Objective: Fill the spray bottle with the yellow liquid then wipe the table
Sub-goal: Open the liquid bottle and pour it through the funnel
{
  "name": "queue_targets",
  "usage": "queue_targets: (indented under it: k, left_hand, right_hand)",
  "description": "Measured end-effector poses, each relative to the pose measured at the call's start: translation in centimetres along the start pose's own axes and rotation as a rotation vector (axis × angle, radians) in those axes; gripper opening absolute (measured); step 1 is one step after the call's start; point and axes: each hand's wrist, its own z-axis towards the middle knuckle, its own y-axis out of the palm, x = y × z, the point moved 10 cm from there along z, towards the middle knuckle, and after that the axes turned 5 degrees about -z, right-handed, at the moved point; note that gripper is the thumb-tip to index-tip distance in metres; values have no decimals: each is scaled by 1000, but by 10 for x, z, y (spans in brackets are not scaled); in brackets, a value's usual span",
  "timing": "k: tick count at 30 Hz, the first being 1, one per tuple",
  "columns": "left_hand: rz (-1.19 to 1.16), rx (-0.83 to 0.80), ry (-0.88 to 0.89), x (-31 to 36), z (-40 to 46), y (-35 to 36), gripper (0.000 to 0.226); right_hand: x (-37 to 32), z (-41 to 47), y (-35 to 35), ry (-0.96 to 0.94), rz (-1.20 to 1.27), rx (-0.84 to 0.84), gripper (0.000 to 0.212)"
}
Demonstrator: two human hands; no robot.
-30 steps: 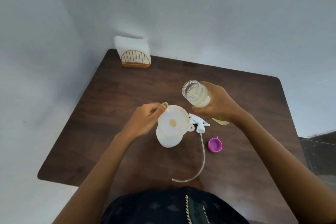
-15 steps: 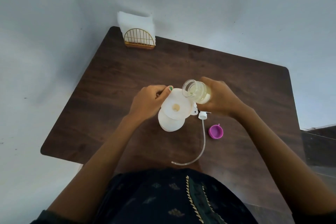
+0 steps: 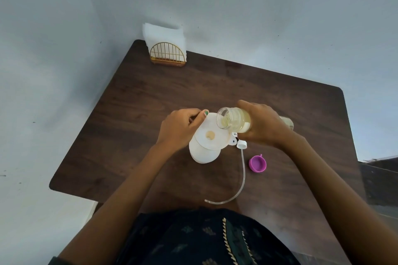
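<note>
A white spray bottle (image 3: pixel 202 155) stands on the dark wooden table (image 3: pixel 133 105) with a white funnel (image 3: pixel 212 133) set in its neck. My left hand (image 3: pixel 178 127) pinches the funnel's far rim. My right hand (image 3: pixel 265 125) grips a clear bottle of yellow liquid (image 3: pixel 233 121), tipped almost level, its open mouth over the funnel's right edge. A yellowish patch shows at the funnel's centre. The white spray head (image 3: pixel 240 143) with its long clear tube (image 3: pixel 241 183) lies on the table just right of the spray bottle.
A purple cap (image 3: pixel 257 163) lies open side up, right of the tube. A gold wire holder with white napkins (image 3: pixel 167 48) stands at the table's far left corner against the wall. My dark patterned clothing covers the near table edge.
My right hand carried the clear bottle left and tipped it further, from above the spray head to over the funnel. My left hand stayed on the funnel rim. The camera view shifted.
</note>
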Motion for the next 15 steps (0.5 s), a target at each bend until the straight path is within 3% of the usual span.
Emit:
queue_targets:
  k: [4,15]
  left_hand:
    - [8,2,-17,-2,0,0,55]
    - [9,11,-21,-6,1,0,51]
  right_hand:
    - [-2,0,-1,-3,-46,-3,44]
    - [-11,0,-6,-30,-119,-14,40]
